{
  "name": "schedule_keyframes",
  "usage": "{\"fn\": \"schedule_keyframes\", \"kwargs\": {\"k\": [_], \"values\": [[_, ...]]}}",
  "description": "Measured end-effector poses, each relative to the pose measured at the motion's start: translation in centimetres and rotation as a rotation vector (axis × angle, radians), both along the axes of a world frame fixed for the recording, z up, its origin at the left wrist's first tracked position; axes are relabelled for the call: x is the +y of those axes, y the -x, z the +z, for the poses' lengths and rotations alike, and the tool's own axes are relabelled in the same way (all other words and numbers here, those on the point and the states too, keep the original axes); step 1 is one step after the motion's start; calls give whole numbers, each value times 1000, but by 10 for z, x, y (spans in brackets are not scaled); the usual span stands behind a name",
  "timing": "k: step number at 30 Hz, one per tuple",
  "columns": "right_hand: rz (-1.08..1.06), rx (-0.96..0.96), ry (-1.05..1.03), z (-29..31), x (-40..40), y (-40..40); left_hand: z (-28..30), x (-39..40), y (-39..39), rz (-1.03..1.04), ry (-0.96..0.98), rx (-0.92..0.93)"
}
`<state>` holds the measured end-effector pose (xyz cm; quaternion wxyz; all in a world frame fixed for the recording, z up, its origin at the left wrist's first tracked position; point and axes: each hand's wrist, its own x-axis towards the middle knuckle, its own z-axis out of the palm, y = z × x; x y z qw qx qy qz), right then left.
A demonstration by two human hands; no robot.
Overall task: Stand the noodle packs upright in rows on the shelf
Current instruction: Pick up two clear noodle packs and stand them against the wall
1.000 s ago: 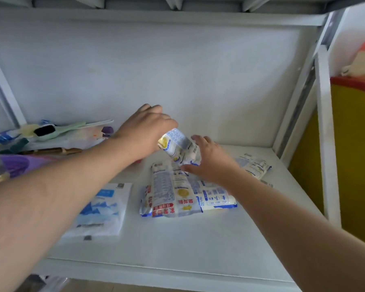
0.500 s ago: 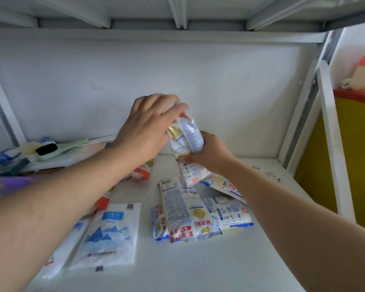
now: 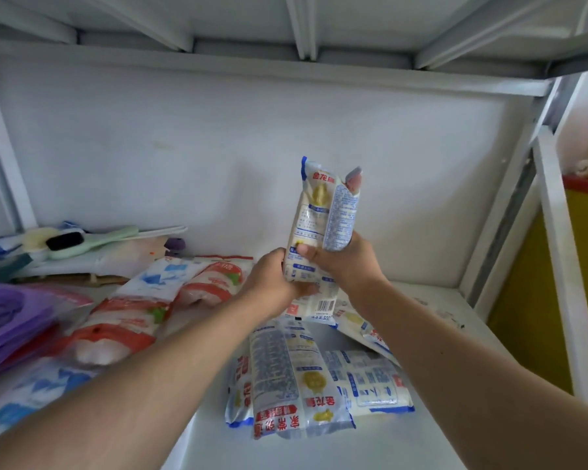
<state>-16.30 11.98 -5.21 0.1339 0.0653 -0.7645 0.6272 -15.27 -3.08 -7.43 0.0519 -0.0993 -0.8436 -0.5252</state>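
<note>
Noodle pack (image 3: 323,212) upright in both gripping hands, left hand (image 3: 274,283), right hand (image 3: 342,262), above flat packs (image 3: 296,385).

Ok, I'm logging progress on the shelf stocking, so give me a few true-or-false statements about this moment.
1. Both the left hand and the right hand grip the upright noodle pack. True.
2. A row of packs already stands along the back wall. False: the other noodle packs lie flat on the shelf.
3. The held pack is printed mostly red. False: white and blue.
4. A green-handled brush lies at the far left. True.
</note>
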Motion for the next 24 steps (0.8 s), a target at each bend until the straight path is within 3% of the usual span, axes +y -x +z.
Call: {"fn": "schedule_keyframes", "kwargs": {"k": [7, 12, 19, 24], "values": [[228, -219, 7, -27, 21, 29, -7, -9, 28, 107, -111, -26], [147, -167, 31, -35, 19, 51, -14, -10, 55, 84, -195, -18], [8, -87, -117, -50, 5, 91, -32, -12, 85, 115, -115, -14], [5, -118, -49, -56, -5, 110, -43, -13, 112, 160, -149, 11]]}}
